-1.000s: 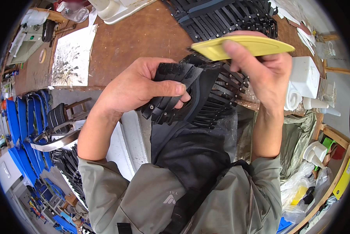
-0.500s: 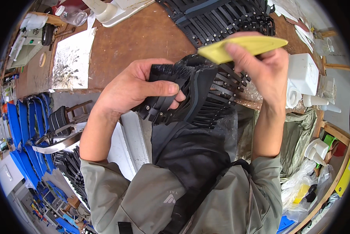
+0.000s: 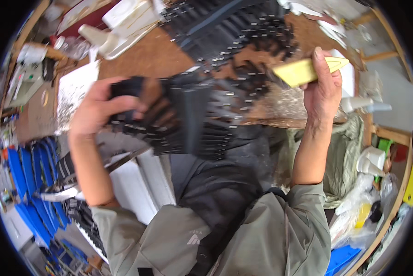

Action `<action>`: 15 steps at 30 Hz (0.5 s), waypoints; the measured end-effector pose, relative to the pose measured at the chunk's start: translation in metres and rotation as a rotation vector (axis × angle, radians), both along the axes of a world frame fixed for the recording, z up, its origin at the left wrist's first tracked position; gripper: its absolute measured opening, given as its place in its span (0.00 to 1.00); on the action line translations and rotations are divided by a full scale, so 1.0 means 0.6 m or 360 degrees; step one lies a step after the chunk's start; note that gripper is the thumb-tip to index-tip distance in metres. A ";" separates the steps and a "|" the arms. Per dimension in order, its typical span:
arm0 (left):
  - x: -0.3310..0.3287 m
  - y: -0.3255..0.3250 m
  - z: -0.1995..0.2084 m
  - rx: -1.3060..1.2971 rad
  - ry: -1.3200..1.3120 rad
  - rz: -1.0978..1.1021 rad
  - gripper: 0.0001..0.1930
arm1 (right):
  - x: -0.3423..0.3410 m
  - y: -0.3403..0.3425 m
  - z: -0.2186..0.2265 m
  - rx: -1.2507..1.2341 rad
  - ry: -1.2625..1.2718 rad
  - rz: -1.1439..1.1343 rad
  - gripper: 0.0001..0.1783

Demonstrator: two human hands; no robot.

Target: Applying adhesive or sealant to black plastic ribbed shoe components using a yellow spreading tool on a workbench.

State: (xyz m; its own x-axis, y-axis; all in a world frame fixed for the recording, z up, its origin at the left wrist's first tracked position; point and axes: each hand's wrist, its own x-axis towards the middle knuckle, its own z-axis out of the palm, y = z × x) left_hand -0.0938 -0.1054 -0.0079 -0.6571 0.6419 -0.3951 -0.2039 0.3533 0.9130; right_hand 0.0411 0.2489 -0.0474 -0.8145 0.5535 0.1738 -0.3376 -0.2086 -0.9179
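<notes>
A black piece made of many narrow straps with small metal studs, joined by a wider smooth band, hangs over the table's front edge and my lap. My left hand grips its left end, thumb on top and fingers behind; motion blurs the piece. Away to the right, my right hand is closed around a flat yellow tool with a tapered end. A dark fringe at the tool's broad end is too blurred to make out. The tool is apart from the strapped piece.
Another black strapped piece lies on the brown table. A stained white sheet, a white tray with a funnel-like container and a clear bottle are at the left. Blue stacked pieces stand lower left.
My left hand has moved left and a little lower, spreading out the strapped piece. My right hand has drawn the yellow tool right and away from it. The view has shifted.
</notes>
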 end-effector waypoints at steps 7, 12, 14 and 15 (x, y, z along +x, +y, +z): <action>-0.132 -0.033 -0.098 -0.0443 0.1406 0.0553 0.18 | 0.120 0.065 0.012 0.0738 -0.0817 0.0076 0.13; 0.072 0.164 -0.104 -0.0408 0.1763 0.0144 0.17 | 0.112 0.032 -0.046 0.1630 -0.1058 0.0513 0.21; 0.100 0.194 -0.119 -0.0468 0.1911 -0.0046 0.19 | 0.092 0.016 -0.041 0.1765 -0.1146 0.0609 0.21; 0.102 0.200 -0.118 -0.0483 0.1778 -0.0108 0.21 | 0.083 0.008 -0.037 0.1913 -0.1264 0.0703 0.22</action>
